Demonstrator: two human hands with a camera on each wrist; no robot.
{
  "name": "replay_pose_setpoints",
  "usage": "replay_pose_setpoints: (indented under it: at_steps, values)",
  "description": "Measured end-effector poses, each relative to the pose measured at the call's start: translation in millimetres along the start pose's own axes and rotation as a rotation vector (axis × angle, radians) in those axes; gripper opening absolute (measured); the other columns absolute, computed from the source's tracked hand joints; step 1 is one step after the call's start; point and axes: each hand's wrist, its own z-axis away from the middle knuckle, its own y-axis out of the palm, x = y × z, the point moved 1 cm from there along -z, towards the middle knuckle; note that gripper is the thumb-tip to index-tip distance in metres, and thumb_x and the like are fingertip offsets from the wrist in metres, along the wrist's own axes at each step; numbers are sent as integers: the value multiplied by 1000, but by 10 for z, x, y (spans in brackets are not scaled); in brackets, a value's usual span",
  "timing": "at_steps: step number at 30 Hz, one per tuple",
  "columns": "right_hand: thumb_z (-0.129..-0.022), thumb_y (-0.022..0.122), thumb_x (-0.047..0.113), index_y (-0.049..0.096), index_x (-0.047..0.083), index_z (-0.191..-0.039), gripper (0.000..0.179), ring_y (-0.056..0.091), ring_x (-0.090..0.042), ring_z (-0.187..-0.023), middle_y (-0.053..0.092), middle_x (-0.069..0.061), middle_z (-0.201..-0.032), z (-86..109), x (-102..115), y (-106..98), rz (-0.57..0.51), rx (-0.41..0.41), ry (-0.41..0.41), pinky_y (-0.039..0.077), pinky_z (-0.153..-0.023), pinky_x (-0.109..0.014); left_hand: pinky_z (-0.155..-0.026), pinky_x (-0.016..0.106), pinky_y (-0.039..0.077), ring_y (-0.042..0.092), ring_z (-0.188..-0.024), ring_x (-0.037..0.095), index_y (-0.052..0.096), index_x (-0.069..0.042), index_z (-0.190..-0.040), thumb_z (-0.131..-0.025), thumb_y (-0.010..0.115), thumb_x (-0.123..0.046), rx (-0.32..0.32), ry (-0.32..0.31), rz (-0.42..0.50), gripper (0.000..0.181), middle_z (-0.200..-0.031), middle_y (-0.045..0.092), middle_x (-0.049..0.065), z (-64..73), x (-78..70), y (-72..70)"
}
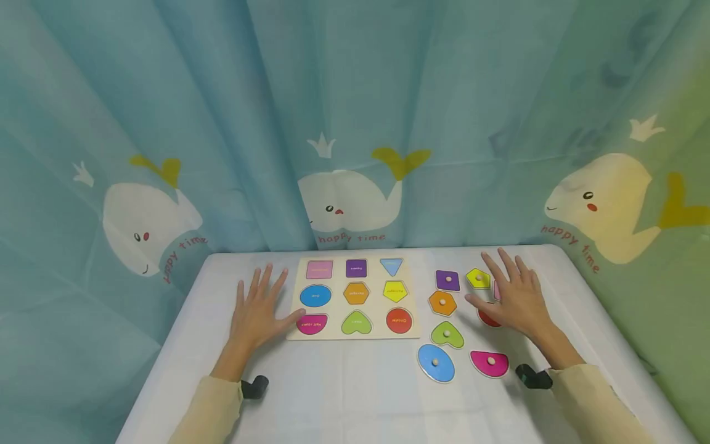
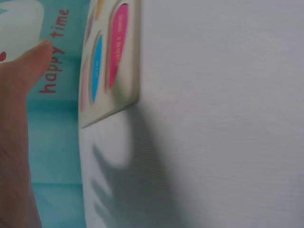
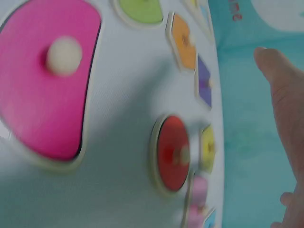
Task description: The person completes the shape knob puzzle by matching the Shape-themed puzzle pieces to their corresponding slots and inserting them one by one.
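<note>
My left hand (image 1: pixel 257 314) has its fingers spread beside the left edge of a wooden shape puzzle board (image 1: pixel 355 339), thumb tip overlapping the pink half-round spot. In the left wrist view its thumb (image 2: pixel 33 64) is raised and a hand shadow falls on the cloth. My right hand (image 1: pixel 518 302), fingers also spread, holds nothing over the loose knobbed pieces. It partly covers the red circle piece (image 3: pixel 173 152) and the light pink piece (image 3: pixel 197 199). Nearby lie the yellow pentagon piece (image 1: pixel 478 279), purple square piece (image 1: pixel 447 280) and orange hexagon piece (image 1: pixel 442 303).
Closer to the front are the green heart piece (image 1: pixel 447 334), blue oval piece (image 1: pixel 436 364) and magenta half-round piece (image 1: pixel 489 364). A white cloth (image 1: pixel 333 394) covers the table. Behind it hangs a blue whale-print curtain (image 1: pixel 355 92). Black straps' ends (image 1: pixel 255 387) show at both wrists.
</note>
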Motion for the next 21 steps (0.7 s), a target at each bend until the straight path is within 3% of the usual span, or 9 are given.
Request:
replay_pose_setpoints:
  at_steps: [12, 17, 21]
  values:
    - [-80, 85, 35, 27, 18, -163, 103, 35, -61, -130, 31, -31, -156, 66, -437, 83, -163, -7, 55, 35, -95, -83, -117, 75, 5, 15, -154, 48, 31, -16, -162, -83, 67, -69, 181, -46, 104, 102, -168, 23, 20, 187, 51, 187]
    - [-85, 82, 33, 30, 11, -161, 95, 35, -60, -129, 35, -35, -150, 119, -594, 154, -214, 4, 132, 37, -95, -81, -116, 77, 8, 17, -153, 49, 33, -14, -162, -83, 68, -68, 198, -44, 130, 102, -167, 25, 21, 213, 67, 255]
    - [-91, 77, 34, 28, 7, -161, 89, 32, -62, -132, 36, -38, -149, 170, -676, 216, -287, 24, 207, 32, -98, -83, -116, 76, 8, 16, -153, 49, 33, -14, -162, -83, 68, -67, 206, -47, 140, 101, -167, 25, 20, 222, 72, 287]
